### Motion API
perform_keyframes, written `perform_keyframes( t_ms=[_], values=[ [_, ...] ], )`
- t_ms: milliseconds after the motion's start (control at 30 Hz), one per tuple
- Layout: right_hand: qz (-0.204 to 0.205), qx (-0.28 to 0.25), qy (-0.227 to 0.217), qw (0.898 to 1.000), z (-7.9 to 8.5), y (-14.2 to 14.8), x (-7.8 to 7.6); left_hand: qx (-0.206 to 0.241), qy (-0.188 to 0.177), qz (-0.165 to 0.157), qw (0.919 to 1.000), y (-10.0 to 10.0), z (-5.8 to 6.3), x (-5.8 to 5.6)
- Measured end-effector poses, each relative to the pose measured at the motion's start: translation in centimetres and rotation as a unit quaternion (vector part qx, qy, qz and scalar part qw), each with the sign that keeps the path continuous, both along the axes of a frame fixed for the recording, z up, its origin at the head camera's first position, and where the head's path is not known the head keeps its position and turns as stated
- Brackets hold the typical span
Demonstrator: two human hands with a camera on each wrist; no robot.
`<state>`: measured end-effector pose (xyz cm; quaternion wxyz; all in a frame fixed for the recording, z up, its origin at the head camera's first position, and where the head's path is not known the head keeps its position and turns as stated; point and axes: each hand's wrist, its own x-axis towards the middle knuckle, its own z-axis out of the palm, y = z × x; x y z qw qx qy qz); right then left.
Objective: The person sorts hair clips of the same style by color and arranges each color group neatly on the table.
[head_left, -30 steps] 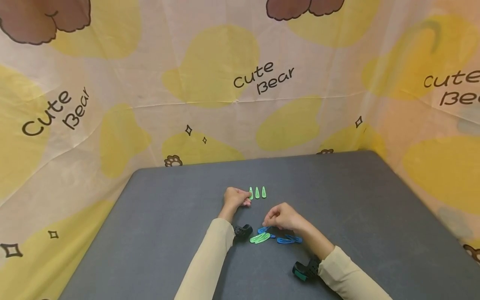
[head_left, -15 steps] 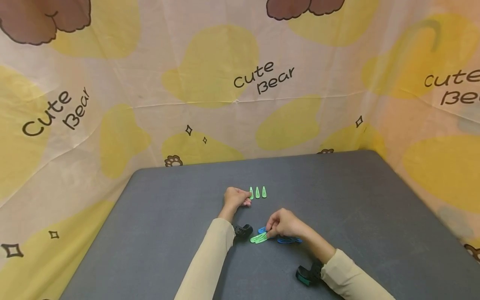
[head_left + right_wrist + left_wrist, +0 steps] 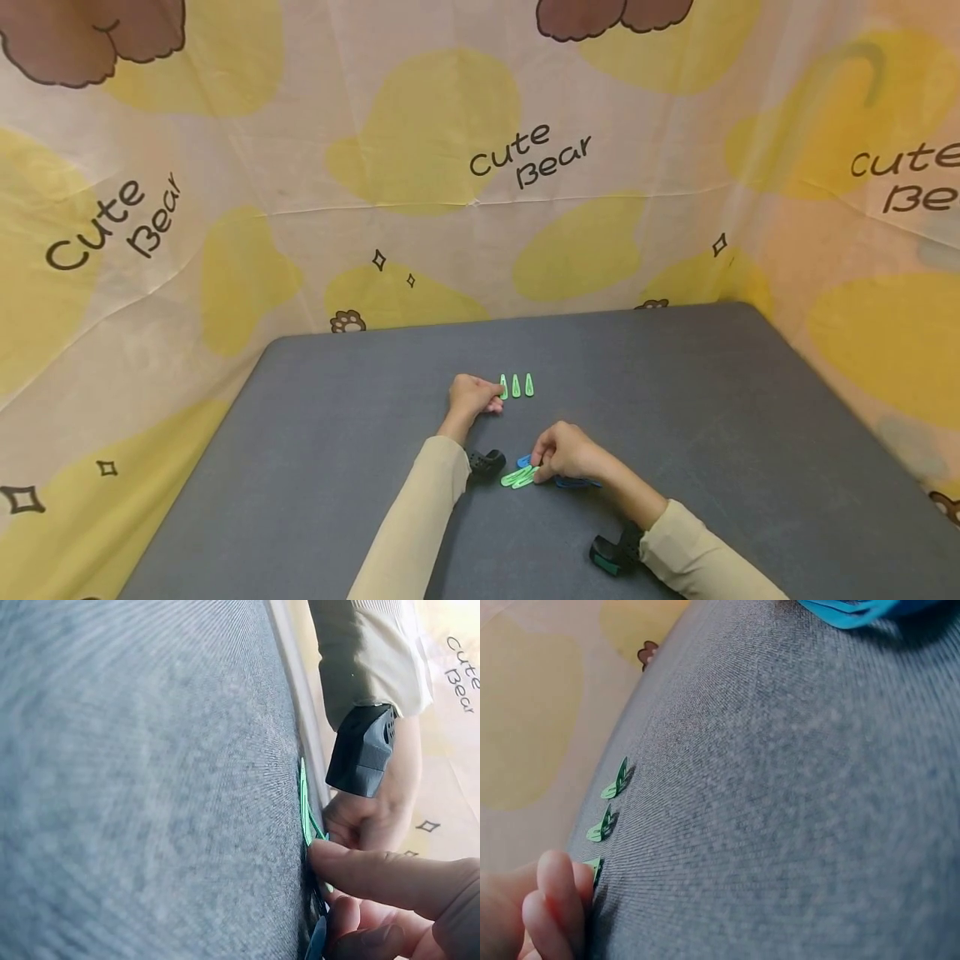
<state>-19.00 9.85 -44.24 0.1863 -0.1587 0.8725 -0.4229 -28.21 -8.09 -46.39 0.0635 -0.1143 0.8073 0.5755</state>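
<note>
In the head view three green snap hair clips stand in a row at the back of the table. My left hand (image 3: 474, 394) pinches the leftmost green hair clip (image 3: 504, 387); the left wrist view shows its tip (image 3: 595, 868) poking out past the fingers. My right hand (image 3: 568, 450) is at a small pile nearer the front, thumb and fingers curled at the end of a green hair clip (image 3: 304, 799). Blue hair clips (image 3: 523, 461) lie beside it, partly hidden under this hand.
Both sleeved wrists carry black cameras (image 3: 617, 553), the left one close to the pile. The grey table (image 3: 337, 467) meets a patterned cloth backdrop (image 3: 420, 242) at its far edge. More blue clips (image 3: 576, 482) lie below the right hand.
My right hand has moved slightly down from above the blue clips to the end of the green ones, its fingertips closing there. The left hand has stayed at the row.
</note>
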Motion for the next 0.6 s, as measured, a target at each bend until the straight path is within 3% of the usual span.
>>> perform_keyframes(
  t_ms=[367,600],
  values=[
    [-0.016,0.025,0.010,1.000,0.21,-0.27,0.21,0.001,0.004,-0.001,1.0000,0.04,-0.04,0.06],
    [0.011,0.024,0.019,0.999,0.56,0.06,-0.04,0.005,0.006,-0.001,1.0000,-0.09,0.14,0.12]
  ],
)
